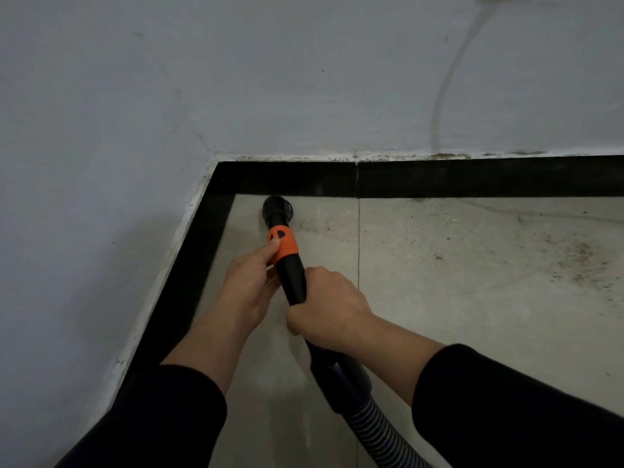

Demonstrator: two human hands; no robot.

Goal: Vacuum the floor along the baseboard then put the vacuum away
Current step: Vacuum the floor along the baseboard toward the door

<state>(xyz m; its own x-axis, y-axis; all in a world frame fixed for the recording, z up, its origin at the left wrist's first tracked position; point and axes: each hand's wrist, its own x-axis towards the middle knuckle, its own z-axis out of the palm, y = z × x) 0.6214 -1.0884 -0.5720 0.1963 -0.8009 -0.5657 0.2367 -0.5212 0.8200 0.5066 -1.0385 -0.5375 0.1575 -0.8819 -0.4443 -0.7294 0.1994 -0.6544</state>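
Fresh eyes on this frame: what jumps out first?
The orange collar on the black vacuum wand, centre frame, stands out first; the left hand grips at the collar and the right hand just below. The wand's round nozzle sits on the floor against the black baseboard, near the corner. To the right, dark dirt specks litter the pale tiles.

Pale grey wall (270,79) turning a corner at left, faint scuff marks (139,34) across it, a blurred pale cord (450,74), perhaps a cable, hanging down from the top edge
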